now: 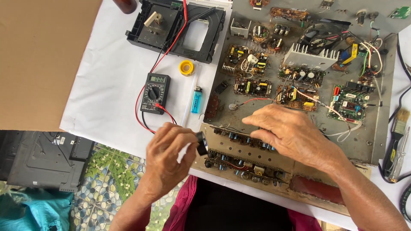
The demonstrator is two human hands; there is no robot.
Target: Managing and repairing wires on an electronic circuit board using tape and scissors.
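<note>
Left hand: a small round black knob is pinched between its fingertips, at 7 o'clock in the view.
Right hand: spread flat, fingers pressed on the long brown circuit board, at 5 o'clock.
Knob: held touching that board's left end.
Black multimeter: at 10 o'clock of the knob, near a blue lighter.

The multimeter lies left of the lighter; the chassis of circuit boards lies right; probably a tape roll behind.
</note>
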